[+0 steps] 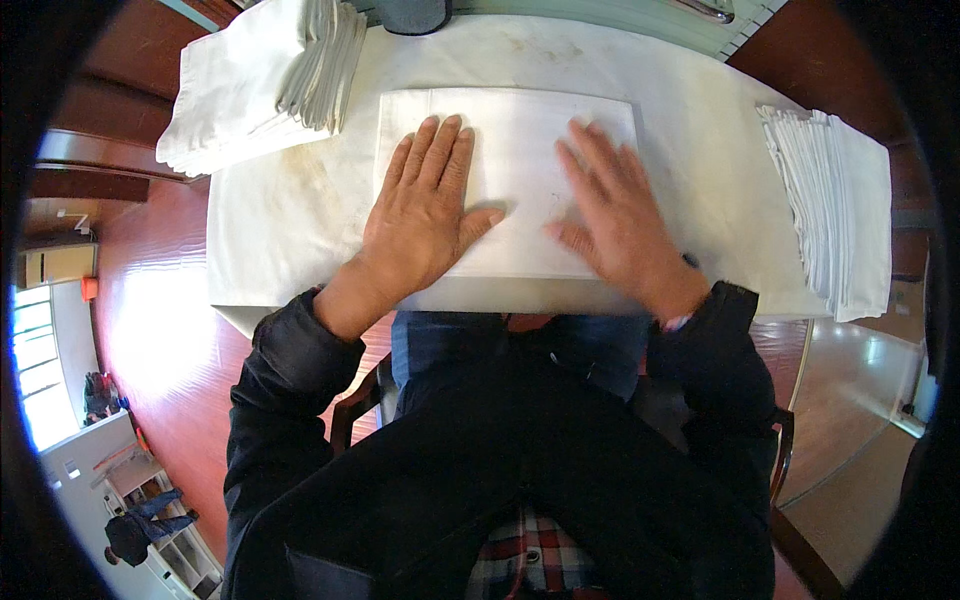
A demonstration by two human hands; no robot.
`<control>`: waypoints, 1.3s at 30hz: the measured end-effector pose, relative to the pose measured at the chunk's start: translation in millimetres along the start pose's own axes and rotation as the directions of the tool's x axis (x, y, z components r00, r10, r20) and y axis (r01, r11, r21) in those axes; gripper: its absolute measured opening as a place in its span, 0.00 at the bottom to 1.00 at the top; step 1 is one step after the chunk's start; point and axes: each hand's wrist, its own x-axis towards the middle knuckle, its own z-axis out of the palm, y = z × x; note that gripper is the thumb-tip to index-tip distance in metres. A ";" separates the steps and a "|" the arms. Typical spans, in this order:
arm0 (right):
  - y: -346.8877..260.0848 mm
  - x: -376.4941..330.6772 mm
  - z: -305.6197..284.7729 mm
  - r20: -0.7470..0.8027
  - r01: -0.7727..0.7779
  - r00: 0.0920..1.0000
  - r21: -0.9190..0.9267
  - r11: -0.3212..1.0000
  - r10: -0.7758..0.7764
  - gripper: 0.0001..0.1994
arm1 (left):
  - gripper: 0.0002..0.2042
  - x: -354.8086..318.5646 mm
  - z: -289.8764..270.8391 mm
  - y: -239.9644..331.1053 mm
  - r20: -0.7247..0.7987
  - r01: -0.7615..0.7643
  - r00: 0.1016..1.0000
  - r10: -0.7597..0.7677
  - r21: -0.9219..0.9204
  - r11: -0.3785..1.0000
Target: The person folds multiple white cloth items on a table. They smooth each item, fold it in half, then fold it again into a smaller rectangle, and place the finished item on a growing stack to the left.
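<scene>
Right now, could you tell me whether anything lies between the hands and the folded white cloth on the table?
Nothing visible does: the left hand and the right hand both lie flat, directly on the folded white cloth.

— Where is there open room on the white cloth-covered table point(700, 170)?

— At centre right of the frame, a bare strip lies between the flat folded white cloth point(510, 150) and the fanned stack of folded white cloths point(835, 210) at the right edge.

— And on the left?

— A bare patch at centre left, below the tall pile of folded white cloths point(250, 85) in the upper left. A dark rounded object point(413, 15) blocks the top centre.
</scene>
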 end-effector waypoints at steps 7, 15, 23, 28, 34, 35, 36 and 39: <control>-6.6 -32.8 -3.6 0.080 -0.033 0.996 0.056 0.998 0.029 0.44 | 0.42 -10.5 -2.0 17.6 0.031 0.024 0.999 -0.022 -0.063 0.998; 12.5 -50.5 -12.3 0.001 -0.135 0.991 0.112 0.985 0.135 0.38 | 0.50 -29.0 -5.4 34.1 0.093 -0.007 0.995 0.018 -0.124 0.992; 27.5 -63.5 -36.2 0.190 -0.448 0.777 0.837 0.314 0.600 0.23 | 0.54 -30.5 0.6 47.8 0.107 -0.052 0.992 0.070 -0.163 0.985; 32.0 -50.2 -39.1 0.372 -0.463 0.710 0.886 -0.001 0.597 0.24 | 0.54 -20.4 3.8 71.2 0.135 -0.105 0.982 0.134 -0.201 0.974; 45.8 -36.0 -44.4 0.485 -0.516 0.683 0.850 -0.109 0.546 0.24 | 0.43 -29.0 -13.5 51.3 0.021 -0.133 0.984 0.179 -0.588 0.798; 47.6 -33.5 -44.4 0.500 -0.535 0.684 0.839 -0.101 0.531 0.23 | 0.37 -34.5 -20.4 36.5 -0.031 -0.053 0.999 0.042 -0.582 0.812; 49.1 -30.8 -44.3 0.517 -0.558 0.677 0.825 -0.093 0.524 0.22 | 0.32 -39.6 -26.6 21.4 -0.065 0.102 0.980 -0.187 -0.648 0.755; 49.6 -21.0 -41.3 0.520 -0.605 0.666 0.796 -0.021 0.535 0.20 | 0.28 -44.9 -41.8 -33.3 0.104 0.416 0.803 -0.587 -0.802 0.428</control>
